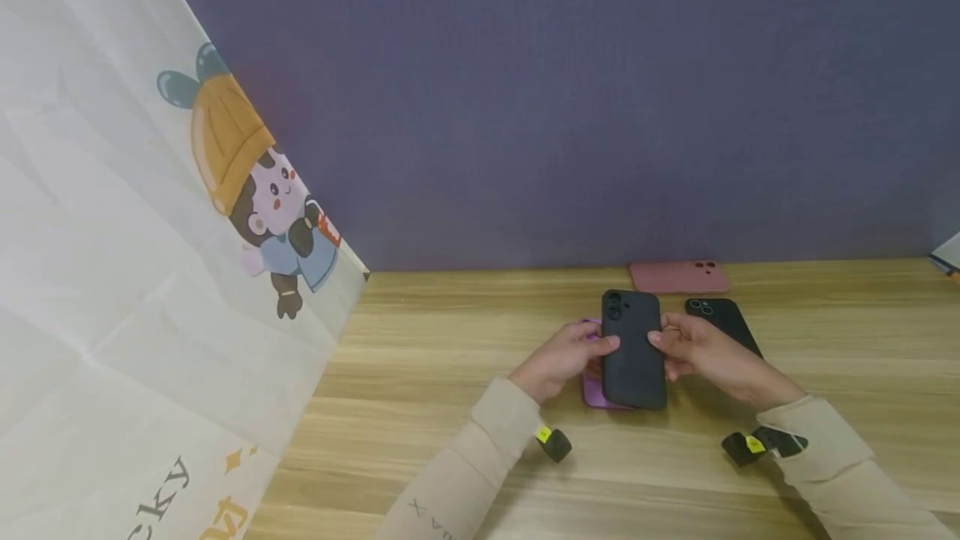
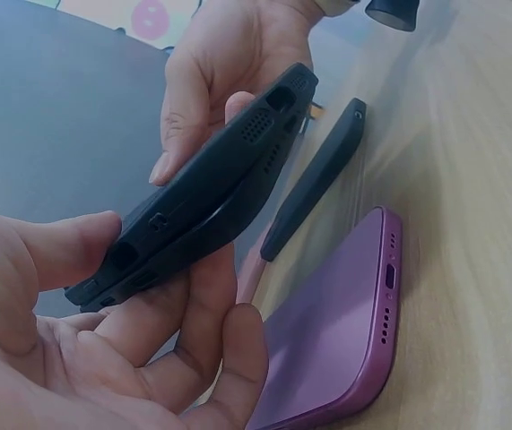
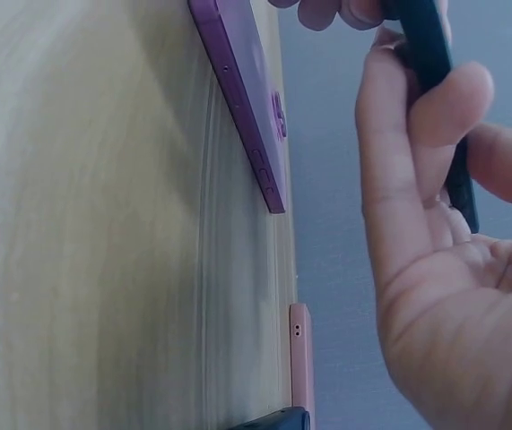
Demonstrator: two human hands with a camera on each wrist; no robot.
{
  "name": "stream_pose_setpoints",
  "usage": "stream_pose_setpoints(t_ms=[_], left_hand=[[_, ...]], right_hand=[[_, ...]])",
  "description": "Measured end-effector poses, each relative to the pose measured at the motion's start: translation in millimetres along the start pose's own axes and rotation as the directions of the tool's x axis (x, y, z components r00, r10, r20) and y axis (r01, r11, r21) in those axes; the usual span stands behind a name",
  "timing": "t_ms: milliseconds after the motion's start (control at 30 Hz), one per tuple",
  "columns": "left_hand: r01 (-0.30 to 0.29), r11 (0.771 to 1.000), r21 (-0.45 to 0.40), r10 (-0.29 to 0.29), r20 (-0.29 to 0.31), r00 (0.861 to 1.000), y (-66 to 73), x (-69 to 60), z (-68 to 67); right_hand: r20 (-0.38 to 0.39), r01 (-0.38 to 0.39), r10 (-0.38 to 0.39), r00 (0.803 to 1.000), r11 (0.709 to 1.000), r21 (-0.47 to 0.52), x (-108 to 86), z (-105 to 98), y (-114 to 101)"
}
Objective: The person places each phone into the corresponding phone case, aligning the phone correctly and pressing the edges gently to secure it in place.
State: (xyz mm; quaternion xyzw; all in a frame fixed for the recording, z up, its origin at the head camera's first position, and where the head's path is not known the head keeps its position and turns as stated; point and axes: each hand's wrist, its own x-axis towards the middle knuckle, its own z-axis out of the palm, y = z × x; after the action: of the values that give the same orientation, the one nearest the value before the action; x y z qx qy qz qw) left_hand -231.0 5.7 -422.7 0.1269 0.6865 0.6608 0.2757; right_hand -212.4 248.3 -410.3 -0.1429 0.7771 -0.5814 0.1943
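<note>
Fingers of L hand & R hand pinch dk. phone case; pink case at counter's back edge.

Indoor table spot; cannot tell if home, office or shop. Wood-look table top across bottom of frame, with stripy grain. Plain bluish wall or board stands behind, fills top. White wrinkly sheet down left side, with cartoon kid in orange hat, letters "cky" at lower left.
</note>
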Motion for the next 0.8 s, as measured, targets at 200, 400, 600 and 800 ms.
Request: stream_pose_setpoints(t_ms=[200, 400, 600, 800], left_hand=[[0.009, 1.0, 0.0, -0.009, 0.001, 1.0, -1.0, 0.9, -0.1], [0.019, 1.0, 0.007, -0.019, -0.017, 1.0, 0.3, 0.7, 1.1], [0.027, 0.999, 0.02, -0.026, -0.021, 0.999, 2.4, -0.9, 1.3], [0.027, 1.0, 0.004, -0.027, -0.031, 0.999, 2.3, -1.2, 1.2]], right_hand=[[-0.005, -0.005, 0.005, 1.0, 1.0, 0.003, 1.3, 0.4, 1.3], [-0.011, 0.003, -0.003, 1.0, 1.0, 0.008, 1.2, 0.6, 0.3], [-0.02, -0.013, 0.014, 1.0, 1.0, 0.021, 1.2, 1.7, -1.3], [-0.019, -0.032, 0.033, 0.999, 0.999, 0.03, 3.7, 3.0, -1.0]])
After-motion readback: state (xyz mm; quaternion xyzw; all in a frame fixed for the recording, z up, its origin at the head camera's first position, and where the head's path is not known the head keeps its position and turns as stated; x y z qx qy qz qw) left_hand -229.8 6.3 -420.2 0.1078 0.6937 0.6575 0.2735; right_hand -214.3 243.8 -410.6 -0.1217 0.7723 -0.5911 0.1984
